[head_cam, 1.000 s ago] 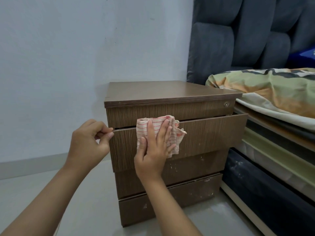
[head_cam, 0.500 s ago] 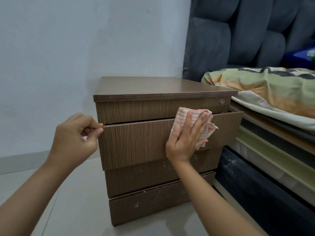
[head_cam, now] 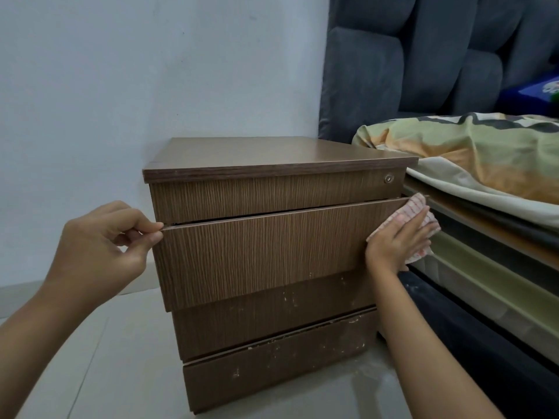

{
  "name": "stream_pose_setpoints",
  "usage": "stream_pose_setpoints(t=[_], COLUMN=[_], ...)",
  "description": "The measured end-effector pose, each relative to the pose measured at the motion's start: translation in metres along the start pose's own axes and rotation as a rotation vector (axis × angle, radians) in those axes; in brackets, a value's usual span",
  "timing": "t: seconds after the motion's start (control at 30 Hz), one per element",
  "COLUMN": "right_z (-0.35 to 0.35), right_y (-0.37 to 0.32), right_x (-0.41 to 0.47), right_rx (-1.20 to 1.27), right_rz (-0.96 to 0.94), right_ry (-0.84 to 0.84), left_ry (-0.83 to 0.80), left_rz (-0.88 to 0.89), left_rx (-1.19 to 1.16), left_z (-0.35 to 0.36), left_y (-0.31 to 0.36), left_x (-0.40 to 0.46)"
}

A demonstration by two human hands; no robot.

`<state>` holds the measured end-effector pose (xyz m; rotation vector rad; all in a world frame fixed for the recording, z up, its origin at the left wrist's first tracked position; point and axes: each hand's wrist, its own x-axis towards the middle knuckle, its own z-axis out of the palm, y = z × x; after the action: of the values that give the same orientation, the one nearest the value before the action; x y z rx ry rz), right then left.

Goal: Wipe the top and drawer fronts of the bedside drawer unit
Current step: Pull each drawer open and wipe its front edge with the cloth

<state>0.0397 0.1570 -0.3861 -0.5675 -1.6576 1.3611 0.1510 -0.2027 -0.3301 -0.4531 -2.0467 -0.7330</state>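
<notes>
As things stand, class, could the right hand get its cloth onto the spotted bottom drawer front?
Probably yes. The right hand presses the pink-striped cloth at the right end of the pulled-out brown second drawer front, which the left hand pinches; the white-spotted bottom drawer front lies bare below, nothing before it.

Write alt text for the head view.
A right hand presses a red-striped cloth against the right end of the second drawer front on a brown bedside drawer unit, while the left hand pinches that front's top left corner. A bed stands close on the right.

No readable text; the blue item (head_cam: 521, 101) perhaps bears blurred print.
</notes>
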Motion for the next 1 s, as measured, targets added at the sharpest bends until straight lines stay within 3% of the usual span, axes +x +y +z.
stream_pose_setpoints(t=[0.17,0.4,0.6,0.87,1.0], right_z=[-0.003,0.007,0.012,0.043,0.048], right_y=[-0.021,-0.025,-0.021,-0.046,-0.032], right_x=[0.01,0.003,-0.029,-0.116,-0.147], right_rx=[0.069,0.071,0.125,0.137,0.173], right_rz=[0.275,0.201,0.469,0.138,0.162], right_ry=[0.025,0.049,0.063,-0.007,-0.039], left_ry=[-0.016,-0.028,-0.034,-0.069,-0.047], left_rz=[0.002,-0.011,-0.038,-0.049,-0.059], left_rx=[-0.021,0.009,0.029,0.026,0.034], left_z=[-0.001,0.001,-0.001,-0.006,-0.005], left_y=[-0.004,-0.004,-0.004,0.003,0.002], left_x=[0.001,0.001,0.001,0.004,0.003])
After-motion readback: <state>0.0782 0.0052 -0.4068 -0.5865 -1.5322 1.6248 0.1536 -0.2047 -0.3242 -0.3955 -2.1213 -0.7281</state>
